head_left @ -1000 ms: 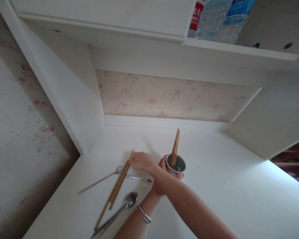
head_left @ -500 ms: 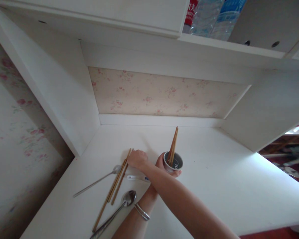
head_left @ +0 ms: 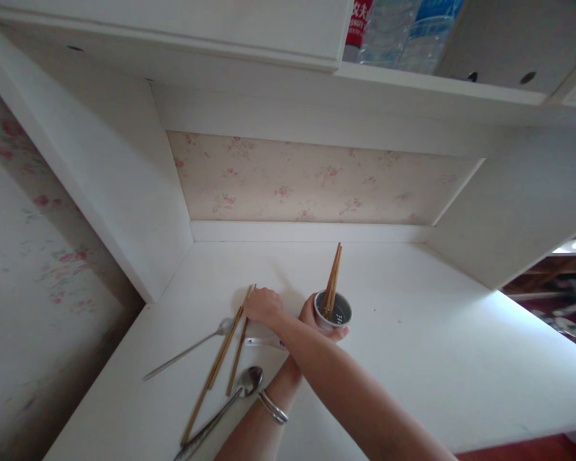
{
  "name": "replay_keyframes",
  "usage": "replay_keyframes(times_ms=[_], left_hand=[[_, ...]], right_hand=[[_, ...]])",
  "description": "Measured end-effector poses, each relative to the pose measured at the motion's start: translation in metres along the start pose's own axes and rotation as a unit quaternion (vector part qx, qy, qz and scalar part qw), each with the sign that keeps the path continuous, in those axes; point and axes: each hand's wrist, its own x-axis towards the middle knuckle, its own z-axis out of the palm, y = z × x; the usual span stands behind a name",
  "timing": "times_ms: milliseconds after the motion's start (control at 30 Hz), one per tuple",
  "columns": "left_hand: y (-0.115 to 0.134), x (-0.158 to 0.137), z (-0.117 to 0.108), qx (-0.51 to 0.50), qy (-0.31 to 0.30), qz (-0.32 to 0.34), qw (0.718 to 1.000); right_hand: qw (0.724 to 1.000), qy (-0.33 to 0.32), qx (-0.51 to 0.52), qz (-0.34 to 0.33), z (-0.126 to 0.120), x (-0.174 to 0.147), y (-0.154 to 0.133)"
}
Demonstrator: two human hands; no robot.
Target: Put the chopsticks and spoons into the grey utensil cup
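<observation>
Chopstick: lower frame, left of centre, beside the other chopsticks.
Right hand: apparently pinching its upper part, crossed over the left forearm, likely for reach.
Left hand: wrapped around the cup, right of centre, probably for steadiness.

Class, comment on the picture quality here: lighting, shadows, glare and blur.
All in the head view: dim, uneven light; a faint shadow beyond the right hand; small highlights on the bracelet; the cup dark inside; wallpaper at left shaded; far-right details soft.
</observation>
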Motion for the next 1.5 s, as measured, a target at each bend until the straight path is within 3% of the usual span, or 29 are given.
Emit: replay_keyframes(times_ms=[167, 367, 433, 533, 700, 833, 1000, 1267, 1500], left_hand=[[-0.007, -0.003, 0.002, -0.01, 0.008, 0.008, 1.0], [-0.001, -0.006, -0.008, -0.015, -0.034, 0.007, 0.999], [0.007, -0.007, -0.011, -0.026, -0.044, 0.003, 0.999], [0.016, -0.007, -0.01, -0.036, -0.069, 0.002, 0.997], [0.022, -0.007, -0.006, -0.02, -0.061, 0.012, 0.998], [0.022, -0.008, -0.005, -0.025, -0.061, 0.013, 0.998], [0.019, -0.008, -0.004, -0.064, -0.078, -0.001, 0.995], [0.021, -0.008, -0.004, -0.038, -0.072, 0.004, 0.997], [0.023, -0.008, -0.001, -0.04, -0.071, 0.002, 0.997]], right_hand=[[0.997, 0.053, 0.048, 0.001, -0.018, -0.002, 0.002], [0.982, 0.139, 0.102, -0.079, -0.055, -0.03, 0.007], [0.97, 0.173, 0.13, -0.114, -0.071, -0.047, 0.014], [0.931, 0.257, 0.213, -0.151, -0.096, -0.076, 0.031], [0.875, 0.394, 0.268, -0.085, -0.127, -0.109, 0.079], [0.857, 0.459, 0.232, -0.036, -0.135, -0.12, 0.123], [0.855, 0.486, 0.179, 0.011, -0.13, -0.129, 0.163], [0.831, 0.519, 0.192, 0.062, -0.133, -0.141, 0.19], [0.903, 0.427, 0.037, 0.011, -0.112, -0.13, 0.201]])
